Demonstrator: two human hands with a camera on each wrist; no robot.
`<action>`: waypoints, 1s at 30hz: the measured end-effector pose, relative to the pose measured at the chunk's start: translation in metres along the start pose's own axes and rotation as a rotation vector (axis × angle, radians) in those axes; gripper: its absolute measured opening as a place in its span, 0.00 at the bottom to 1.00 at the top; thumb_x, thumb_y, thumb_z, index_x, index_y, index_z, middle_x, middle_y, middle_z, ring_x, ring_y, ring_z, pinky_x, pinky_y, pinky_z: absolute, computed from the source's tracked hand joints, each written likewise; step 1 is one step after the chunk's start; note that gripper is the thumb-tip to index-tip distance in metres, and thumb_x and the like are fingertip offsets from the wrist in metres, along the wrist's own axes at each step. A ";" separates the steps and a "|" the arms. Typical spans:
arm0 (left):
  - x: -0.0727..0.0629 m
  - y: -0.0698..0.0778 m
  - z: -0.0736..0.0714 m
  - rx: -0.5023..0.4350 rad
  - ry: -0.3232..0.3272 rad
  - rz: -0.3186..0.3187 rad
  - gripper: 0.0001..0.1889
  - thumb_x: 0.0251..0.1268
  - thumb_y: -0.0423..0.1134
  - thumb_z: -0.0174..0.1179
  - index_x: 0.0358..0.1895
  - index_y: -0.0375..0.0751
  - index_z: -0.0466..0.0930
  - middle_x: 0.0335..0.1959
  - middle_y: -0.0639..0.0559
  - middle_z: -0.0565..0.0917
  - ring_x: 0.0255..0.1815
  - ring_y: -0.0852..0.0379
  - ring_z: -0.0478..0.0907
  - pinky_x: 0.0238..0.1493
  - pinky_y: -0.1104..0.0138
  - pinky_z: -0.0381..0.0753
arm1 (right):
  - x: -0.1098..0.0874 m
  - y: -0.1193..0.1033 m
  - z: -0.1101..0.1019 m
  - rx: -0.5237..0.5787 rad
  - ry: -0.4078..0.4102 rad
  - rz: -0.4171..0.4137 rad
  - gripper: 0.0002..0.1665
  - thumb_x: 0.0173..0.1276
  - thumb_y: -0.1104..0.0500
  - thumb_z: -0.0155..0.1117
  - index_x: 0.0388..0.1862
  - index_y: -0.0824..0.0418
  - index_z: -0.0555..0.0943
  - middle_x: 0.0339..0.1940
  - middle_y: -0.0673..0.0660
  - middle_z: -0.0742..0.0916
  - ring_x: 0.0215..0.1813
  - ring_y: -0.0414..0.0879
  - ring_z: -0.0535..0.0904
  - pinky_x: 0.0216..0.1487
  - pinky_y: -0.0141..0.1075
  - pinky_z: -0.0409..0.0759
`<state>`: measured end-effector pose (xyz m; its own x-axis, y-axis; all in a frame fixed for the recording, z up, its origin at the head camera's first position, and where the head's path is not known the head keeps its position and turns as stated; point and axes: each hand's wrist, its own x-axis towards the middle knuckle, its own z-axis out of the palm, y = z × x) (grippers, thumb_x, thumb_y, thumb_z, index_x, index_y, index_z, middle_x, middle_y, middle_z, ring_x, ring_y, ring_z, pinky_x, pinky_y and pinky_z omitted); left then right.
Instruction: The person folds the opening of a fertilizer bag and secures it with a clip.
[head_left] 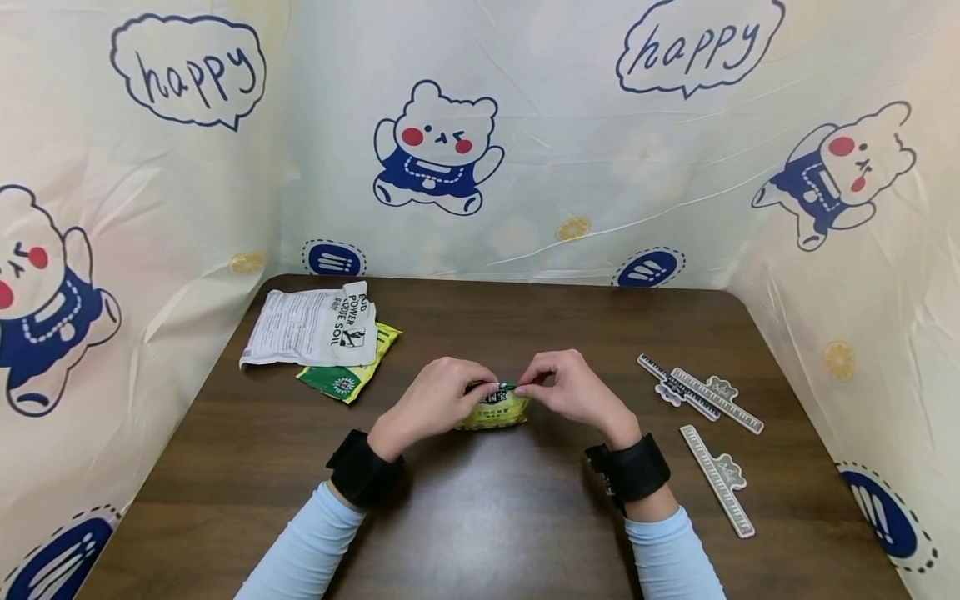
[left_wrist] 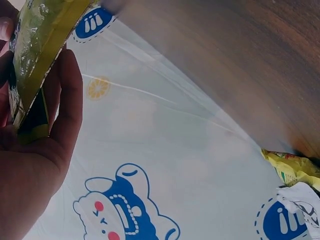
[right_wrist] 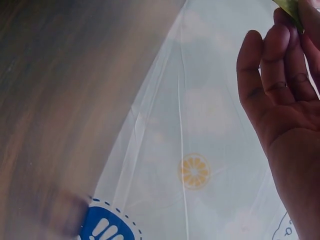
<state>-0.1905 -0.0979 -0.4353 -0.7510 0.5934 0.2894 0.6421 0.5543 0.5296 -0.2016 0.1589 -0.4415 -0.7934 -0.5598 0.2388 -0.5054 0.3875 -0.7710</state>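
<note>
At the left of a brown desk [head_left: 510,525], a white bag [head_left: 303,327] lies partly over a green-and-yellow packet [head_left: 335,382]. Near the desk's middle, the left hand [head_left: 435,393] grips the left side of a yellow-green pouch [head_left: 495,413] between thumb and fingers. The right hand [head_left: 576,390] pinches the pouch's top right corner, its other fingers bent. Farther right, two ruler-like strips [head_left: 718,402] overlap, and a third strip [head_left: 715,479] lies apart, nearer the person.

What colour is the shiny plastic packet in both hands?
The shiny plastic packet is mostly yellow-green where visible; the head view shows it best.
</note>
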 end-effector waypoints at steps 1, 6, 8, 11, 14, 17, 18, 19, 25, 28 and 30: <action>0.000 0.000 0.000 0.000 0.000 0.001 0.05 0.76 0.39 0.67 0.45 0.46 0.92 0.38 0.59 0.90 0.39 0.65 0.84 0.44 0.62 0.84 | 0.000 0.000 0.000 0.002 -0.005 0.002 0.03 0.70 0.62 0.77 0.34 0.55 0.91 0.32 0.43 0.88 0.36 0.42 0.83 0.40 0.44 0.83; 0.000 0.000 0.001 -0.002 -0.006 0.002 0.06 0.76 0.39 0.67 0.45 0.45 0.92 0.38 0.58 0.90 0.39 0.63 0.85 0.44 0.61 0.84 | -0.002 -0.001 -0.006 0.018 -0.035 0.022 0.01 0.70 0.62 0.77 0.38 0.56 0.92 0.34 0.45 0.89 0.38 0.44 0.84 0.42 0.47 0.84; 0.000 0.000 0.001 0.000 -0.007 -0.002 0.06 0.76 0.39 0.67 0.45 0.45 0.92 0.39 0.58 0.90 0.40 0.63 0.85 0.45 0.61 0.84 | -0.004 0.000 -0.011 0.017 -0.052 0.043 0.02 0.70 0.62 0.77 0.40 0.56 0.91 0.36 0.46 0.89 0.39 0.44 0.84 0.44 0.47 0.84; 0.001 0.000 0.001 0.008 -0.007 -0.006 0.06 0.76 0.40 0.67 0.45 0.46 0.92 0.39 0.58 0.90 0.40 0.63 0.85 0.45 0.60 0.84 | -0.009 0.004 -0.021 -0.005 -0.073 0.080 0.04 0.71 0.61 0.76 0.43 0.57 0.91 0.38 0.47 0.89 0.41 0.44 0.84 0.47 0.48 0.84; 0.000 0.000 0.001 0.016 -0.004 -0.004 0.06 0.77 0.40 0.66 0.44 0.46 0.92 0.39 0.59 0.90 0.41 0.62 0.86 0.46 0.60 0.84 | -0.015 0.010 -0.033 -0.061 -0.066 0.125 0.06 0.71 0.62 0.75 0.46 0.59 0.90 0.40 0.49 0.89 0.43 0.46 0.84 0.49 0.51 0.83; -0.001 -0.001 0.002 0.018 -0.002 -0.001 0.06 0.77 0.40 0.66 0.45 0.47 0.92 0.40 0.58 0.90 0.41 0.62 0.86 0.46 0.60 0.84 | -0.022 0.016 -0.044 -0.145 -0.026 0.193 0.08 0.72 0.62 0.73 0.48 0.62 0.90 0.43 0.53 0.89 0.47 0.51 0.84 0.52 0.54 0.82; -0.001 -0.001 0.002 0.016 -0.001 -0.001 0.06 0.77 0.39 0.66 0.45 0.47 0.92 0.40 0.58 0.90 0.42 0.62 0.86 0.46 0.60 0.84 | -0.024 0.018 -0.048 -0.172 -0.016 0.219 0.09 0.73 0.62 0.73 0.49 0.63 0.89 0.45 0.54 0.89 0.49 0.54 0.84 0.53 0.55 0.81; -0.001 -0.001 0.002 0.015 -0.001 -0.001 0.06 0.77 0.39 0.66 0.45 0.47 0.92 0.40 0.58 0.90 0.42 0.62 0.86 0.46 0.60 0.84 | -0.027 0.021 -0.052 -0.197 -0.011 0.244 0.11 0.73 0.62 0.72 0.51 0.64 0.89 0.47 0.56 0.89 0.52 0.56 0.84 0.55 0.56 0.80; -0.001 -0.002 0.002 0.005 -0.004 0.003 0.06 0.77 0.39 0.66 0.45 0.47 0.92 0.40 0.58 0.90 0.42 0.62 0.86 0.46 0.60 0.84 | -0.041 0.029 -0.069 -0.279 -0.027 0.367 0.20 0.76 0.59 0.70 0.60 0.70 0.84 0.60 0.68 0.85 0.66 0.67 0.77 0.66 0.62 0.72; 0.000 -0.002 0.002 0.005 -0.003 0.006 0.06 0.77 0.39 0.66 0.45 0.47 0.92 0.40 0.58 0.90 0.42 0.63 0.86 0.46 0.61 0.84 | -0.046 0.030 -0.075 -0.335 -0.056 0.447 0.26 0.77 0.54 0.68 0.66 0.71 0.80 0.68 0.75 0.77 0.71 0.74 0.68 0.68 0.67 0.66; 0.000 -0.002 0.002 0.006 -0.001 0.008 0.05 0.76 0.39 0.66 0.45 0.48 0.92 0.40 0.59 0.90 0.41 0.64 0.86 0.46 0.61 0.84 | -0.050 0.030 -0.079 -0.370 -0.074 0.519 0.32 0.78 0.50 0.67 0.70 0.70 0.77 0.74 0.79 0.69 0.74 0.79 0.59 0.69 0.71 0.62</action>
<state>-0.1911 -0.0977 -0.4379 -0.7459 0.5983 0.2926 0.6487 0.5530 0.5228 -0.2039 0.2558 -0.4299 -0.9475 -0.2752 -0.1626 -0.1557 0.8417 -0.5170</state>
